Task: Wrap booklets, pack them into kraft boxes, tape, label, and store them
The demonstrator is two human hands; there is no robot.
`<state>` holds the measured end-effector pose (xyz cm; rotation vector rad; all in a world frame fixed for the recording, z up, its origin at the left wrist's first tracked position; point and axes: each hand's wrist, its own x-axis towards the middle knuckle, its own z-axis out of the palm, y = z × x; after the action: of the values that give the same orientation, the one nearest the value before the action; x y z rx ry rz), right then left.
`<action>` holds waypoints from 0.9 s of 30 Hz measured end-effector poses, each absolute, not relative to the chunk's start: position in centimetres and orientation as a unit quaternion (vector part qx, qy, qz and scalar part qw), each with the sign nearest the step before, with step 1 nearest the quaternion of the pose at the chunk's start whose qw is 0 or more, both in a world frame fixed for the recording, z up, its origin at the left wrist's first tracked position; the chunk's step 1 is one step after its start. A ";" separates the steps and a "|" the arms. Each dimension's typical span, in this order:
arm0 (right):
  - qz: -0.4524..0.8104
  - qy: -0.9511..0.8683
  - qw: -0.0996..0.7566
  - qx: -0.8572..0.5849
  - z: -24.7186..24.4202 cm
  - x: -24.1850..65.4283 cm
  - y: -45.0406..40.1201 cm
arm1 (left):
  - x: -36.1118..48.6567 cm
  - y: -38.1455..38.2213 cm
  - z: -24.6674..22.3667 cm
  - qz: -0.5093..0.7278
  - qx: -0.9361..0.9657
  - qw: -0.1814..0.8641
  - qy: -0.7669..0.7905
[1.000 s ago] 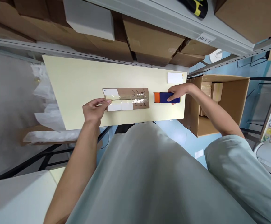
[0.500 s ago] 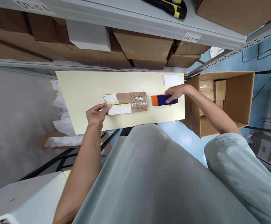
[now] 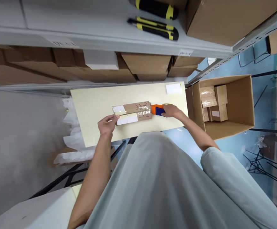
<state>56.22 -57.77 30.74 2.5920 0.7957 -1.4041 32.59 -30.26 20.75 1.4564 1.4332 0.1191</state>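
Observation:
A flat brown cardboard package [image 3: 143,109] with white labels and shiny clear tape lies on the cream board [image 3: 93,98]. At its left end, my left hand [image 3: 108,124] pinches the edge between thumb and fingers. My right hand [image 3: 170,110] is wrapped round an orange and dark blue tool [image 3: 157,109], whose orange end meets the package's right end. The fingers partly cover the tool. A white card [image 3: 173,88] lies at the board's upper right.
Cutters [image 3: 156,29] lie on the grey shelf [image 3: 81,22] above, with cardboard boxes [image 3: 148,65] beneath it. An open carton [image 3: 238,105] holding small boxes stands at the right. White wrapping [image 3: 74,140] hangs at the left.
My right hand has moved left with the tool, from a gap beside the package to its right end. My left hand still pinches the left end. The view has shifted, showing more of the shelf.

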 end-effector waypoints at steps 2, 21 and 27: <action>-0.428 0.229 0.041 0.873 30.5 54.2 -57.3 | 32.8 -30.2 20.9 0.039 0.626 0.503 0.594; -0.073 0.356 -0.268 0.892 42.8 56.0 -41.2 | 44.2 -27.4 38.0 0.386 0.844 0.340 0.154; 0.023 0.419 -0.172 0.891 50.4 60.9 -31.0 | 50.6 -24.7 43.1 0.444 0.828 0.316 0.133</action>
<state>60.95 -30.99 50.40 3.1562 1.4829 0.0799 50.64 -24.69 43.14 2.1813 0.3505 1.1684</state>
